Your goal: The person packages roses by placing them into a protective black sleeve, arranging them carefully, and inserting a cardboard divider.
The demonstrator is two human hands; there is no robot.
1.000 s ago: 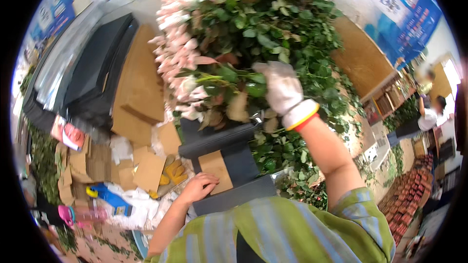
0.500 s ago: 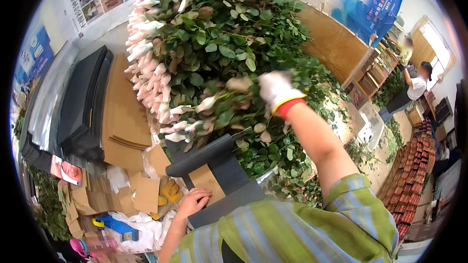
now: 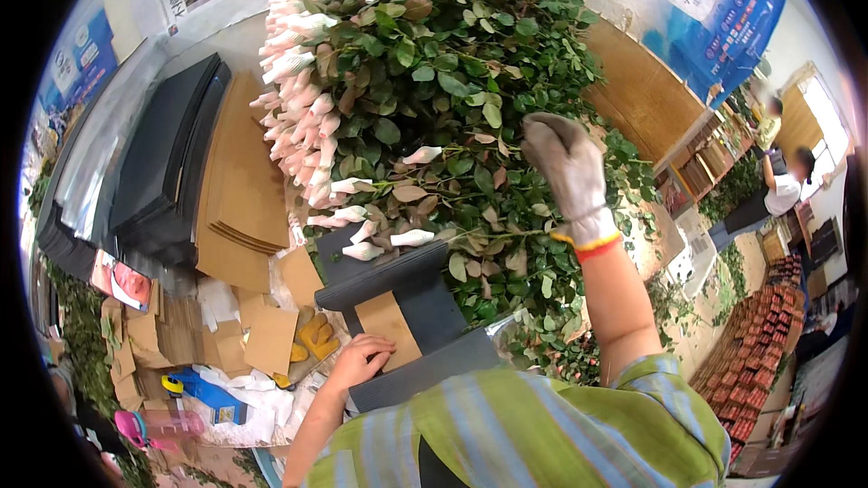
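My bare left hand (image 3: 362,360) rests with its fingers on a brown cardboard piece (image 3: 389,325), which lies on a dark grey corrugated sheet (image 3: 425,378) folded up at both sides. My right hand (image 3: 570,167), in a white and grey work glove with a red and yellow cuff, is over the leafy stems at the right of the pile. Its fingers are pressed together; what they hold, if anything, is hidden. The big pile of roses (image 3: 434,63) has its pale pink, sleeved heads (image 3: 303,99) to the left. Several loose white-sleeved heads (image 3: 412,238) lie near the sheet's far edge.
Stacks of dark sheets (image 3: 167,154) and brown cardboard (image 3: 240,181) stand at the left. Nearby lie a phone (image 3: 122,280), yellow gloves (image 3: 316,336) and a blue tape dispenser (image 3: 210,396). At the far right are two people (image 3: 779,176) and stacked reddish bundles (image 3: 750,343).
My right hand has turned over and drawn slightly right, and the blurred stems near it now lie still. My left hand stays on the cardboard. The whole view has shifted a little.
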